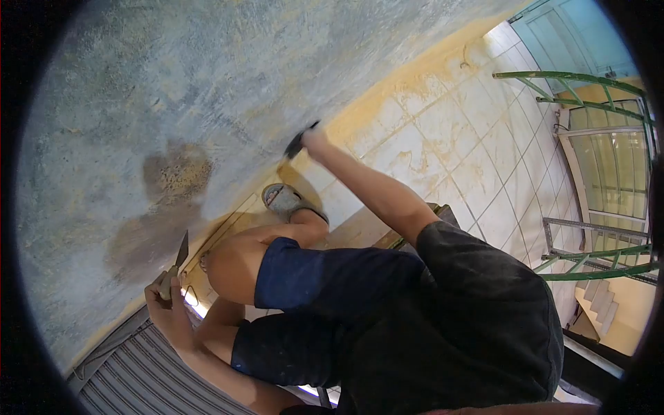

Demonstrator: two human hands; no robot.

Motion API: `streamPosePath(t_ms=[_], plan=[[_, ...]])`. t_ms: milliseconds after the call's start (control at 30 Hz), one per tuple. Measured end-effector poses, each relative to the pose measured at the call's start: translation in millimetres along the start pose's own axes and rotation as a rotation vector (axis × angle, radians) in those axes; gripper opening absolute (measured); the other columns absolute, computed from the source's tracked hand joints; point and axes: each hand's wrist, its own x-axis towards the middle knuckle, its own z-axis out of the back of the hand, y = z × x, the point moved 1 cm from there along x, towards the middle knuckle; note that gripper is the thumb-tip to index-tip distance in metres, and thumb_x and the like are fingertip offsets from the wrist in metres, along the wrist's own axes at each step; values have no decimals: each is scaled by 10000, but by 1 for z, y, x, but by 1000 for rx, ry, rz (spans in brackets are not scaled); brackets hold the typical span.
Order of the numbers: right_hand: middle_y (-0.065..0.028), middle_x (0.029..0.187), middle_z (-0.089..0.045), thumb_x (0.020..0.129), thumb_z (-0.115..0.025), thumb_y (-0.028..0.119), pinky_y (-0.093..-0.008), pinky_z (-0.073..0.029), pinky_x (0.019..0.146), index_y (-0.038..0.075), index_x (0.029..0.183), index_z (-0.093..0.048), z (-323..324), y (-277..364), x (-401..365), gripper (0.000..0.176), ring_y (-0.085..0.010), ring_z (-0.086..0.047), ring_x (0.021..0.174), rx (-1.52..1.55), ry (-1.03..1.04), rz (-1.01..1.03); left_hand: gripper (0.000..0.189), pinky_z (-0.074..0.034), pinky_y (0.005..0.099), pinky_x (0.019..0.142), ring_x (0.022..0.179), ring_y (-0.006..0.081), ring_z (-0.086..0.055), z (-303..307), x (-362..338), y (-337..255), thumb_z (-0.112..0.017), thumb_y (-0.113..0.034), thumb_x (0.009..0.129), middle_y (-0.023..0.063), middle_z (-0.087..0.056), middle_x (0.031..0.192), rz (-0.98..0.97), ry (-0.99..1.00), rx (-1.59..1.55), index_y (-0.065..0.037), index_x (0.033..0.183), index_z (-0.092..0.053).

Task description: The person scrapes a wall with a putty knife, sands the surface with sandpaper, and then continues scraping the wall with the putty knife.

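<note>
My left hand [166, 304], fingers closed, grips the pale handle of a putty knife [182, 250]. Its narrow metal blade points up, close to the lower part of the blue-grey wall [173, 83]. A dark, rough wet-looking patch [181, 171] marks the wall above that blade. Farther along the wall's base, my right hand [317, 142] is wrapped round a black flat tool [297, 145], held against or very near the wall. Motion blur and the hand hide its exact kind. One sandalled foot [283, 198] rests just below the right hand.
White floor tiles [477, 155] with yellowish smears run along the wall. Green metal frames [574, 75] stand to the right, near a blue door [574, 38] and a glazed panel [612, 152]. A ribbed grey shutter [149, 370] lies at lower left. Steps [599, 301] show at far right.
</note>
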Motion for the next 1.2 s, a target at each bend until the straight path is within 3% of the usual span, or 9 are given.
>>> streamPosePath(t_ms=[200,367,500,667,733,800,900,967,1200], plan=[[-244,1155,-573,793,-470,-25,-393,-455,928,-69,1312,-370,-16,-13,-21,530,-355,-541,1104,-303,-294,550,171,-443,270,879,1013,168,-560,2,2,7,-611,-71,924,164,-584,1134,-19,13,71,-11,938,-452],[-191,1086,-604,769,-478,-38,-391,-503,814,-63,1154,-516,41,42,3,388,-330,-579,1034,139,-203,49,173,-438,270,881,1017,174,-561,1,2,4,-615,-88,924,160,-587,1128,22,-7,120,-13,934,-460],[-270,1160,-566,782,-548,26,-418,-450,930,-96,1330,-215,-51,-8,-35,652,-369,-562,1074,-559,-277,140,185,-456,265,842,1013,165,-564,-9,7,-11,-622,-107,923,164,-582,1146,5,-8,107,-17,935,-461],[-235,937,-637,781,-501,-2,-406,-506,768,-28,1043,-583,-97,-4,-91,276,-331,-622,932,44,-44,-56,185,-468,251,772,956,148,-575,-6,7,-13,-626,-110,922,153,-582,1136,58,-20,83,-19,938,-465],[-237,828,-657,800,-478,18,-451,-517,688,-2,898,-664,-39,-2,-45,211,-357,-655,803,-695,67,495,185,-468,247,755,936,146,-578,0,8,-4,-626,-111,922,149,-582,1132,47,-28,84,-19,938,-466],[-243,765,-652,762,-465,-25,-490,-547,568,-30,822,-660,3,43,-28,204,-394,-655,675,314,24,-25,190,-467,248,752,900,144,-568,7,4,6,-626,-111,922,144,-587,1121,40,-9,47,-12,933,-465],[-252,818,-649,768,-416,-82,-478,-532,401,-78,1050,-545,13,70,-40,310,-396,-647,586,154,-233,111,194,-466,247,741,882,139,-552,15,-1,16,-626,-109,921,140,-592,1105,43,-52,236,-3,923,-463],[-213,843,-632,781,-417,-71,-422,-529,464,-49,1127,-493,-38,-78,33,355,-327,-641,637,-41,-136,119,200,-466,246,736,873,136,-548,12,-2,16,-630,-115,919,137,-594,1096,15,-71,226,1,919,-467],[-113,884,-596,803,-486,22,-383,-465,598,-24,1062,-536,-57,-36,-24,268,-216,-562,726,-101,-32,-32,216,-468,249,689,844,133,-552,23,-4,13,-647,-131,908,145,-596,1105,84,-67,192,9,915,-484]])
